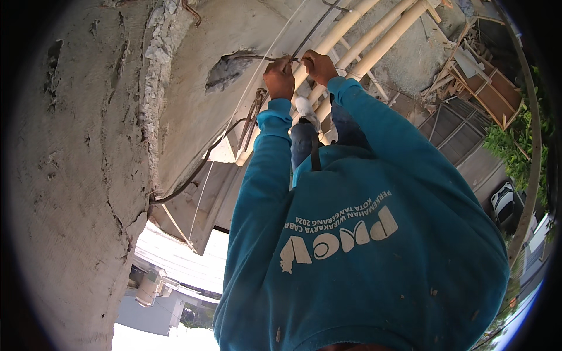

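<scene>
My left hand [280, 78] is closed, its fingertips gripping a thin dark steel bar [254, 57] that comes out of a broken hollow in the concrete. Just to its right, my right hand [320, 68] is pinched beside the same spot. What lies between its fingers is too small to make out, perhaps a bit of wire. Another dark bar [313, 32] slants down from the top and meets the first one between my hands. Below my left hand, a rusty, long-handled metal piece [256, 105] rests against the structure.
Bamboo poles [345, 24] run diagonally beneath my hands, with my white-shod foot [306, 107] on or near them. A rough concrete wall [82, 146] fills the left. A string [240, 105] and dark cable [196, 178] hang beside it. Scrap wood [486, 82] lies far below right.
</scene>
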Available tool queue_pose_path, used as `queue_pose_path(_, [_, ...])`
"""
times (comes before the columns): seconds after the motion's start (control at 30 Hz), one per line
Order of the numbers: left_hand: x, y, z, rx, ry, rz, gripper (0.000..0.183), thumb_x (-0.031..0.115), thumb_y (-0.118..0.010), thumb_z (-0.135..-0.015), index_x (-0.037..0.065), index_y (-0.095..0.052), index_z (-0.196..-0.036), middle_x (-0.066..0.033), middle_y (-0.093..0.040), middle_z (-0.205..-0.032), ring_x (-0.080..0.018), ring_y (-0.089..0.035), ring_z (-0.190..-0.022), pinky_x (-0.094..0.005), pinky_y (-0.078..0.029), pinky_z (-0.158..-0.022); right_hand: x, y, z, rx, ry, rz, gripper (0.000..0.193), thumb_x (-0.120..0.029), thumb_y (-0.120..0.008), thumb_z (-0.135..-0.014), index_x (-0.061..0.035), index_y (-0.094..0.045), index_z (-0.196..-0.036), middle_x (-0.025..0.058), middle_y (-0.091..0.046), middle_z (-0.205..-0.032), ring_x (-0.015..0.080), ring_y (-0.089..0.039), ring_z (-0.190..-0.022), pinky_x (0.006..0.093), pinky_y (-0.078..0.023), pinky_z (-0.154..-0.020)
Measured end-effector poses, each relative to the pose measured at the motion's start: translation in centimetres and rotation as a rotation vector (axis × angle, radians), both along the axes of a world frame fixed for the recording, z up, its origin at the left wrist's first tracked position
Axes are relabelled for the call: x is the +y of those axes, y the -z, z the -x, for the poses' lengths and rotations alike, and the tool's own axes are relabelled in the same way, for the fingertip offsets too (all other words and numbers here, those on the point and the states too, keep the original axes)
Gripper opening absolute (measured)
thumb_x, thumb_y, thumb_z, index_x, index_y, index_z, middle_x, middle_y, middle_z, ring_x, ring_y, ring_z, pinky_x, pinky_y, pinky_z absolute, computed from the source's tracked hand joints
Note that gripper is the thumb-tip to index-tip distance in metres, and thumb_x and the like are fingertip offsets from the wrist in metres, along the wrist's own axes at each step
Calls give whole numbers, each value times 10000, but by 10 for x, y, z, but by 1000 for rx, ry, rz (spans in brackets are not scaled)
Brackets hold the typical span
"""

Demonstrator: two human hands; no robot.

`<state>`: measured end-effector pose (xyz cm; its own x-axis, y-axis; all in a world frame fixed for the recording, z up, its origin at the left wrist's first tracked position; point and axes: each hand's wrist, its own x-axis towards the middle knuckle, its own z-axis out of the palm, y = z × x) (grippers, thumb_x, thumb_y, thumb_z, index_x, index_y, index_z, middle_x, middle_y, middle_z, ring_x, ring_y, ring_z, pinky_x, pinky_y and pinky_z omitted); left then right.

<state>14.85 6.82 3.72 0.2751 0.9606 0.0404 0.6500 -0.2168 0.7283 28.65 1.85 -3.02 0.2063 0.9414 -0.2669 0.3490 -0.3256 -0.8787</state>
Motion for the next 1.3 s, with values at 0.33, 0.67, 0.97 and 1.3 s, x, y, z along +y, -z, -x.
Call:
queue_pose_path(0.33, [-3, -7, -4, 70, 42, -72, 170, 72, -618, -818, 44, -704, -962, -150, -693, -936, -317, -659, -867, -394, -521, -784, 31, -18, -14, -182, -105, -59, 194, -182, -642, -862, -5, -657, -939, 179, -678, -814, 342, -658, -770, 421, -519, -701])
queue_pose_path(0.67, [11, -6, -3, 56, 31, 198, 137, 103, -602, -854, 78, -692, -954, -126, -702, -958, -257, -695, -851, -349, -535, -751, 38, 13, -15, 655, 162, 44, 207, -90, -575, -862, -41, -662, -1043, 62, -702, -882, 171, -657, -857, 308, -513, -806])
queue_pose_path(0.97, [7, 4, -9, -249, -108, 443, 67, 83, -636, -867, 24, -631, -897, -94, -705, -864, -189, -698, -739, -303, -525, -672, 37, 6, -14, 752, 180, 57, 312, -15, -470, -860, -40, -598, -1143, 89, -670, -974, 192, -620, -896, 313, -489, -849])
queue_pose_path(1.3, [-8, 8, -18, -439, -261, 269, 38, 12, -628, -825, 1, -621, -861, -118, -702, -826, -164, -643, -729, -297, -497, -691, 37, -53, -27, -98, 435, -264, 212, 26, -622, -780, -49, -590, -976, 118, -594, -934, 261, -606, -762, 369, -503, -719])
